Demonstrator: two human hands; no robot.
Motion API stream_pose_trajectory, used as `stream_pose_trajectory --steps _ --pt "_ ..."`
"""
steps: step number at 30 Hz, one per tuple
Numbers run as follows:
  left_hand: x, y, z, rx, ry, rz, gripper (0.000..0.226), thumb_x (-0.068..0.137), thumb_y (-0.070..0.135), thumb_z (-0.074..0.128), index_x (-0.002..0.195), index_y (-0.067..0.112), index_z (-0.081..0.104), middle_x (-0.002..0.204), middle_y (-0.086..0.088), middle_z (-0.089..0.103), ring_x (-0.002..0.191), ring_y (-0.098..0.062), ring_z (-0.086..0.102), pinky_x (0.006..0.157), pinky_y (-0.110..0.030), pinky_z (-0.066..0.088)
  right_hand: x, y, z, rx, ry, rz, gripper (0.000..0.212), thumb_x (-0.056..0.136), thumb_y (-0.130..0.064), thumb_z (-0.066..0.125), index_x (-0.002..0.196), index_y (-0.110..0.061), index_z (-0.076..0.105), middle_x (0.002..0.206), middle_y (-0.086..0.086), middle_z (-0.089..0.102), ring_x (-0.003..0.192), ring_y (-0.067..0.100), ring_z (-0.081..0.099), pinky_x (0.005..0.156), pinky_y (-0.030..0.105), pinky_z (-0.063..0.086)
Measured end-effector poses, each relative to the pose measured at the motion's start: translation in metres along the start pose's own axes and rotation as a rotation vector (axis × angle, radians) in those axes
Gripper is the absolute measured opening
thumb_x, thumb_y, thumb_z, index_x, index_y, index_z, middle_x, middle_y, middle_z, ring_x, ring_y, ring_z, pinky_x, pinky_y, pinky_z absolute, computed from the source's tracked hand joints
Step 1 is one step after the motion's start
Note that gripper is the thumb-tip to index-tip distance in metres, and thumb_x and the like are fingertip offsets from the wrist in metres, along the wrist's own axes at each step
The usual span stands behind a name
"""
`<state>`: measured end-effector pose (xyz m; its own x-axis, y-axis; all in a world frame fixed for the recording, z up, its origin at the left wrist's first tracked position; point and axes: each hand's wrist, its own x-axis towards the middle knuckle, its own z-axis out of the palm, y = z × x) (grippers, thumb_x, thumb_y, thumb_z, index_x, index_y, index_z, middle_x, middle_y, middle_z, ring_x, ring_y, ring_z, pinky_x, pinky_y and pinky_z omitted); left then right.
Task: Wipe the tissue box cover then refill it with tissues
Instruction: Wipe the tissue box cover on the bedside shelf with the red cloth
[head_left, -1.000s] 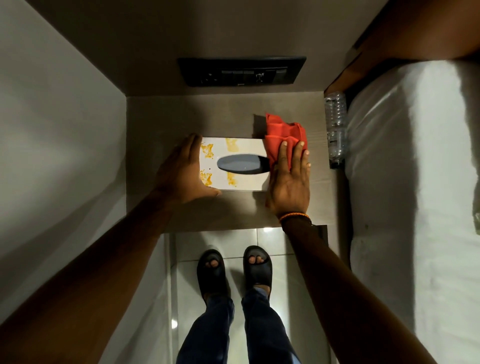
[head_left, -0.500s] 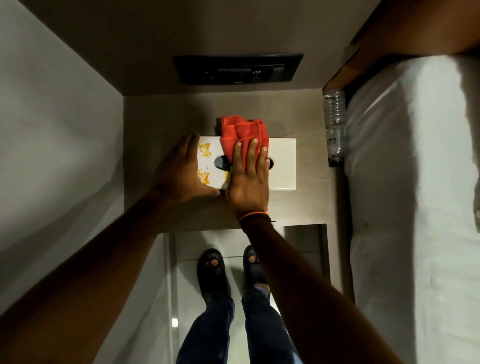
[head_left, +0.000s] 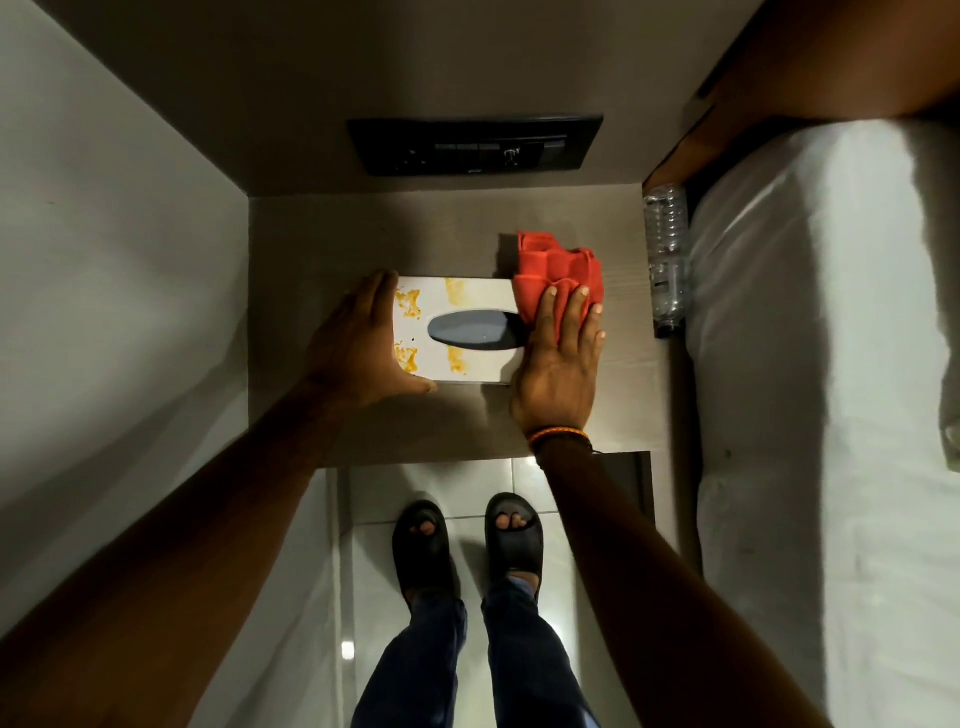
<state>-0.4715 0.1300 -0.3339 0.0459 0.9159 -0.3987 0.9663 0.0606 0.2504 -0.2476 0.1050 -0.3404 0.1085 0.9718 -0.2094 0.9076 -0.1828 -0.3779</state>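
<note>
Red cloth (head_left: 558, 273) on stained cover (head_left: 467, 358)

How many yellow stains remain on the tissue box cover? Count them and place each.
4 on the tissue box cover: far-left corner, near-left corner, far edge above the slot, near edge below it. The red cloth and right hand may hide more.

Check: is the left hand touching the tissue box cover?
Touching. Head view: left hand presses flat against the left end of the tissue box cover, thumb along its near edge.

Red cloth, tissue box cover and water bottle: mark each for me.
Red cloth (head_left: 558, 265): head view, bunched folds beyond the fingertips.
Tissue box cover (head_left: 475, 296): head view, white top above the oval slot.
Water bottle (head_left: 666, 249): head view, ribbed clear body.
</note>
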Motion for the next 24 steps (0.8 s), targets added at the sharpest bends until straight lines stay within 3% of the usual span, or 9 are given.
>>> stream_pose_trajectory --steps 5,8,12,15,19,24 --pt "0.0 -0.001 0.001 -0.01 0.022 0.006 0.147 0.05 0.069 0.088 0.161 0.016 0.007 0.169 -0.009 0.015 0.152 -0.034 0.023 0.121 -0.05 0.029 -0.009 -0.03 0.012 0.062 -0.008 -0.029 0.068 0.098 -0.029 0.023 0.163 -0.013 0.019 0.172 0.02 0.007 0.157 0.048 0.003 0.128 0.059 0.008" --pt "-0.001 -0.002 0.0 -0.033 0.04 0.022 0.148 0.048 0.071 0.087 0.161 0.012 0.011 0.168 -0.012 0.018 0.15 -0.036 0.026 0.119 -0.051 0.032 -0.013 -0.046 0.022 0.049 -0.044 -0.099 0.067 0.099 -0.032 0.027 0.162 -0.011 0.024 0.17 0.022 0.013 0.156 0.05 0.007 0.127 0.061 0.014" --pt "-0.001 -0.003 0.0 -0.027 0.03 0.033 0.148 0.049 0.074 0.086 0.16 0.011 0.011 0.167 -0.013 0.019 0.149 -0.037 0.027 0.118 -0.052 0.033 -0.012 -0.041 0.023 0.055 -0.092 -0.183 0.072 0.096 -0.039 0.02 0.162 -0.01 0.024 0.171 0.021 0.012 0.157 0.047 0.008 0.128 0.058 0.01" --pt "-0.001 -0.004 0.0 -0.01 0.027 0.026 0.147 0.049 0.073 0.086 0.16 0.015 0.01 0.167 -0.01 0.019 0.149 -0.036 0.028 0.119 -0.05 0.032 -0.008 -0.015 0.012 0.055 -0.077 -0.174 0.07 0.098 -0.035 0.022 0.163 -0.01 0.02 0.171 0.019 0.009 0.159 0.042 0.006 0.13 0.056 0.009" --pt "0.0 -0.003 0.002 0.016 0.013 -0.002 0.148 0.047 0.075 0.085 0.16 0.022 0.006 0.168 -0.006 0.017 0.151 -0.034 0.027 0.119 -0.049 0.029 0.0 0.016 -0.001 -0.042 -0.029 -0.095 0.067 0.105 -0.016 0.042 0.165 -0.014 0.011 0.173 0.017 0.004 0.159 0.041 0.002 0.128 0.055 0.012" --pt "0.001 -0.003 0.004 -0.015 0.02 0.008 0.148 0.048 0.072 0.087 0.16 0.019 0.007 0.169 -0.007 0.016 0.152 -0.034 0.025 0.12 -0.049 0.027 -0.004 -0.007 0.007 -0.018 -0.008 -0.004 0.065 0.104 -0.016 0.036 0.164 -0.012 0.012 0.172 0.019 0.001 0.158 0.045 -0.001 0.128 0.057 0.009"
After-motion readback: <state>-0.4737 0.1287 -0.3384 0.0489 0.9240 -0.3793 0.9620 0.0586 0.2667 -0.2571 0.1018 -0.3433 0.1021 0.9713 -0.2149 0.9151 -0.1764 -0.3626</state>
